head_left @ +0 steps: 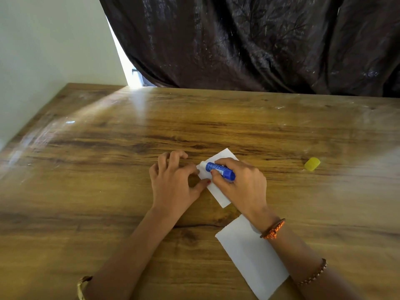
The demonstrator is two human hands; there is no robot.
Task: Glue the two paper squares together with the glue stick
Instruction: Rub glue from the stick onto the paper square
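Note:
A white paper square (pixel 218 192) lies on the wooden table (pixel 108 169) near the middle. My right hand (pixel 242 185) grips a blue glue stick (pixel 220 171), its white tip pressed on the paper's left corner. My left hand (pixel 173 178) rests beside the paper, its thumb and fingertips touching the left edge, fingers spread and holding nothing. A second white paper square (pixel 251 256) lies nearer me, partly under my right forearm.
The glue stick's yellow cap (pixel 312 163) lies on the table to the right. A dark curtain (pixel 249 40) hangs behind the table's far edge. A pale wall stands at the left. Bracelets sit on both wrists.

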